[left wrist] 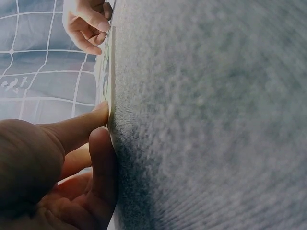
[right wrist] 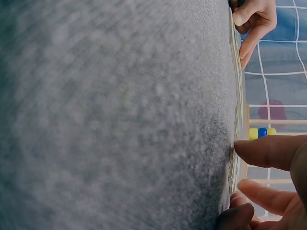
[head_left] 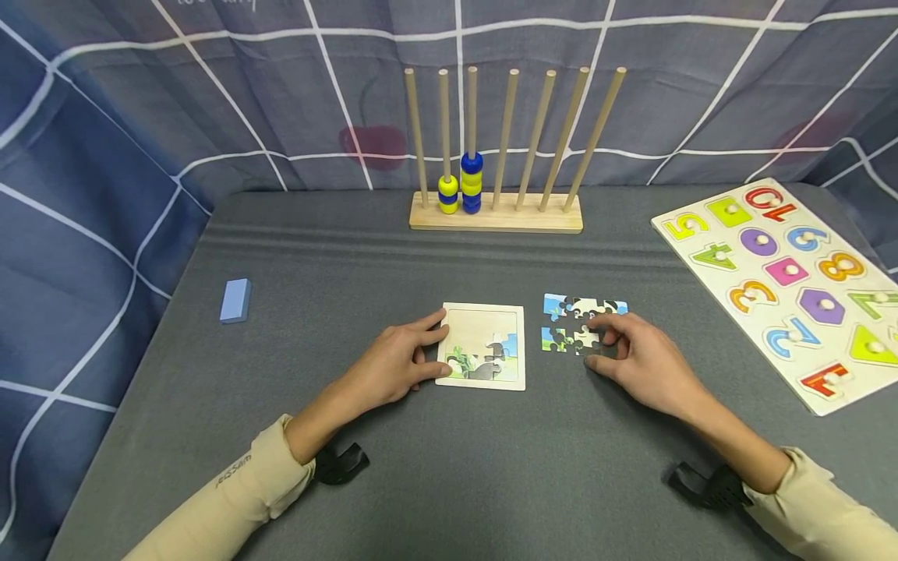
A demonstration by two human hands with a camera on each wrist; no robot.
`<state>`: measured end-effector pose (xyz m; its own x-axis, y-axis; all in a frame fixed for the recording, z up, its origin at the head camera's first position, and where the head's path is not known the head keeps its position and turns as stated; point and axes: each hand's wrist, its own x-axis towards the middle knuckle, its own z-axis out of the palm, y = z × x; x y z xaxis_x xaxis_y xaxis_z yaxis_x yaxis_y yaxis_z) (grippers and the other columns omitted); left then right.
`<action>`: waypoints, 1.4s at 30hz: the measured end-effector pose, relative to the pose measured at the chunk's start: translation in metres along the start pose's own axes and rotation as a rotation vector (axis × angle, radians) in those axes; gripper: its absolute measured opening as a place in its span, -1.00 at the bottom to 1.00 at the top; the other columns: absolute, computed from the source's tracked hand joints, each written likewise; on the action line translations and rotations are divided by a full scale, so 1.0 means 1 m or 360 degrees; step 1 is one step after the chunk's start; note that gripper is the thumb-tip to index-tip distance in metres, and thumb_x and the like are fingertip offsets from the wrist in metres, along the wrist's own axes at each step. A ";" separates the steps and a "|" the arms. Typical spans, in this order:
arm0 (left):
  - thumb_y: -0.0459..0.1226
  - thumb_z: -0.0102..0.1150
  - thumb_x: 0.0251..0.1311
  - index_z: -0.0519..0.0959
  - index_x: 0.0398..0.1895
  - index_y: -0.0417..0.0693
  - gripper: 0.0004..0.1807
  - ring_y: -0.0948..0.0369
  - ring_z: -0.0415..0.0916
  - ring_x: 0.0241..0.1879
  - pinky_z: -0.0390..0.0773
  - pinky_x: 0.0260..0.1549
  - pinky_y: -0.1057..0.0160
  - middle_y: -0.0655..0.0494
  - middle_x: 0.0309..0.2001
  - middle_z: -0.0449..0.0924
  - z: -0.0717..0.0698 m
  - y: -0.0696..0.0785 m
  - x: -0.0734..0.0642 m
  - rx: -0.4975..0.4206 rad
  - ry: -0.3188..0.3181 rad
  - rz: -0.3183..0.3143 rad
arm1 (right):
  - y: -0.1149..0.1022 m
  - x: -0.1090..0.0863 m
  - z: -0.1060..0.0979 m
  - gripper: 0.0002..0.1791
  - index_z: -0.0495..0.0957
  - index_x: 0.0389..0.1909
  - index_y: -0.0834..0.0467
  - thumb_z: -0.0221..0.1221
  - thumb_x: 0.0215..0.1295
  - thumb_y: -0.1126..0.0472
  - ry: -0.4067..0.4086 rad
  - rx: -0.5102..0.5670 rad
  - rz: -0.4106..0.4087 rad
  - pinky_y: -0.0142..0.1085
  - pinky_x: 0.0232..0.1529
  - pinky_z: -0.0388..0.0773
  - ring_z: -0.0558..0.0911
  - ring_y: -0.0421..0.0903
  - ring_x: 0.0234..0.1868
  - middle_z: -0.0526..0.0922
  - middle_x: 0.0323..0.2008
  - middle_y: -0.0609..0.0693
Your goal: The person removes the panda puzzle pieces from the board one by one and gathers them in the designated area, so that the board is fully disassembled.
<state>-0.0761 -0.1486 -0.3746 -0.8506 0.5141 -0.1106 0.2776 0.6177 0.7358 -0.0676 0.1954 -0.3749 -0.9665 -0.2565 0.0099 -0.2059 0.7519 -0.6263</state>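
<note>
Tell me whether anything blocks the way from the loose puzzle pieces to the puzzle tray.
Nothing visible does: only a strip of grey tabletop separates the loose puzzle pieces from the puzzle tray. The left hand touches the tray's far, left edge; the right hand reaches in from the pieces' right.

A tabletop play or learning corner; whether in a home or a studio cannot be told. White-gridded blue-grey cloth point(head_left: 281, 93) screens the grey surface point(head_left: 491, 467), which bears a panda jigsaw tray point(head_left: 477, 323), bead-stacking rack point(head_left: 496, 221) and number-and-shape pegboard point(head_left: 787, 302).
</note>
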 end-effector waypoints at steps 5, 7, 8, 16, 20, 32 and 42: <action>-0.26 0.38 0.18 0.39 0.33 -0.33 -0.32 0.35 0.40 -0.78 0.47 -0.57 0.30 -0.15 0.47 0.14 0.000 0.000 0.000 -0.0002 0.0002 0.0001 | -0.001 0.001 0.000 -0.55 0.61 0.01 0.27 0.43 0.08 0.26 -0.0014 -0.0034 0.0019 -0.24 -0.41 0.26 0.37 -0.16 -0.46 0.49 -0.30 -0.01; -0.26 0.38 0.18 0.39 0.33 -0.33 -0.32 0.35 0.40 -0.78 0.47 -0.57 0.30 -0.16 0.47 0.15 0.001 0.000 0.000 -0.0003 0.0003 0.0000 | -0.002 0.001 -0.001 -0.56 0.61 0.01 0.28 0.43 0.08 0.26 -0.0019 -0.0043 0.0031 -0.22 -0.40 0.26 0.37 -0.15 -0.45 0.49 -0.30 0.00; -0.26 0.38 0.18 0.39 0.33 -0.33 -0.32 0.35 0.40 -0.78 0.47 -0.59 0.30 -0.16 0.47 0.15 0.001 0.000 0.000 -0.0005 0.0003 -0.0002 | -0.002 0.001 -0.001 -0.57 0.61 0.00 0.28 0.42 0.08 0.26 -0.0021 -0.0047 0.0035 -0.22 -0.39 0.26 0.37 -0.14 -0.45 0.49 -0.30 0.00; -0.26 0.38 0.18 0.39 0.33 -0.34 -0.32 0.34 0.39 -0.79 0.43 -0.69 0.30 -0.15 0.47 0.14 0.001 0.000 0.000 -0.0025 0.0011 -0.0006 | -0.001 0.000 -0.001 -0.58 0.60 -0.02 0.28 0.43 0.09 0.25 -0.0015 -0.0045 0.0045 -0.20 -0.39 0.25 0.37 -0.12 -0.44 0.49 -0.31 0.01; -0.27 0.39 0.17 0.39 0.33 -0.34 -0.32 0.34 0.39 -0.79 0.43 -0.71 0.31 -0.16 0.47 0.14 0.001 0.000 0.000 -0.0031 0.0014 -0.0002 | -0.002 0.000 0.001 -0.57 0.60 -0.02 0.27 0.44 0.08 0.25 0.0035 -0.0021 0.0029 -0.22 -0.40 0.24 0.37 -0.13 -0.44 0.49 -0.31 0.01; -0.27 0.38 0.18 0.39 0.33 -0.34 -0.32 0.34 0.40 -0.79 0.45 -0.67 0.30 -0.17 0.46 0.14 0.002 0.000 0.000 -0.0031 0.0016 0.0000 | -0.029 0.009 0.019 -0.65 0.63 -0.07 0.24 0.42 0.10 0.35 0.0073 0.0212 -0.0160 -0.30 -0.41 0.34 0.42 -0.17 -0.46 0.51 -0.38 0.00; -0.27 0.39 0.17 0.39 0.33 -0.33 -0.32 0.34 0.40 -0.79 0.46 -0.67 0.31 -0.16 0.47 0.13 0.002 0.000 0.000 -0.0039 0.0011 -0.0010 | -0.053 0.023 0.047 -0.67 0.64 -0.02 0.22 0.36 0.17 0.37 -0.0153 0.0337 -0.0271 -0.30 -0.41 0.37 0.41 -0.20 -0.47 0.49 -0.38 -0.05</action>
<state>-0.0752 -0.1476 -0.3756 -0.8553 0.5061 -0.1105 0.2616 0.6061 0.7511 -0.0712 0.1208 -0.3782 -0.8997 -0.4322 0.0614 -0.3177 0.5519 -0.7710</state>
